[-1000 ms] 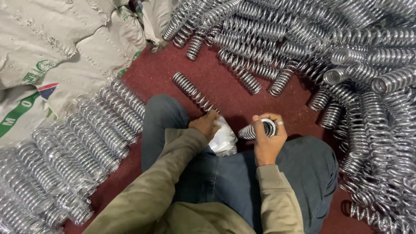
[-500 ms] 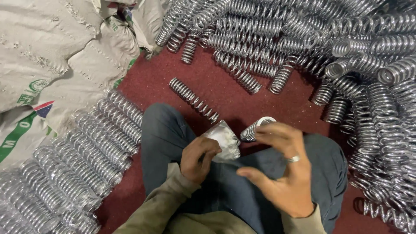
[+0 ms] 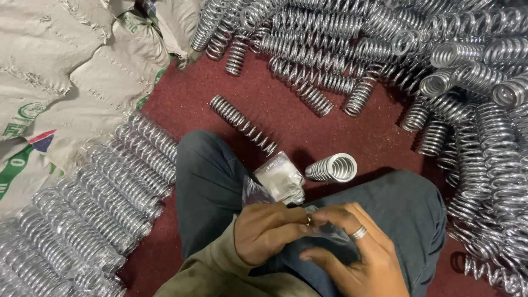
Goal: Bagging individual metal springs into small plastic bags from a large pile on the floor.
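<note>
Clear plastic bag [image 3: 324, 228] over the lap, pinched shut between left hand [image 3: 269, 234] and ringed right hand [image 3: 357, 256]. Bag stack [image 3: 280, 179] and one steel spring [image 3: 333, 168] just beyond; loose springs [image 3: 451, 82] toward the floor's far-right corner.

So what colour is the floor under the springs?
Dark red floor, seen in the head view.

left hand [image 3: 269, 231]: pinches a clear plastic bag [image 3: 330, 230]
right hand [image 3: 357, 250]: ringed, fingers on the same bag
lap: 1 loose spring [image 3: 331, 168] beside bag stack [image 3: 279, 179]
floor [image 3: 286, 118]: red, chrome springs piled around
</note>
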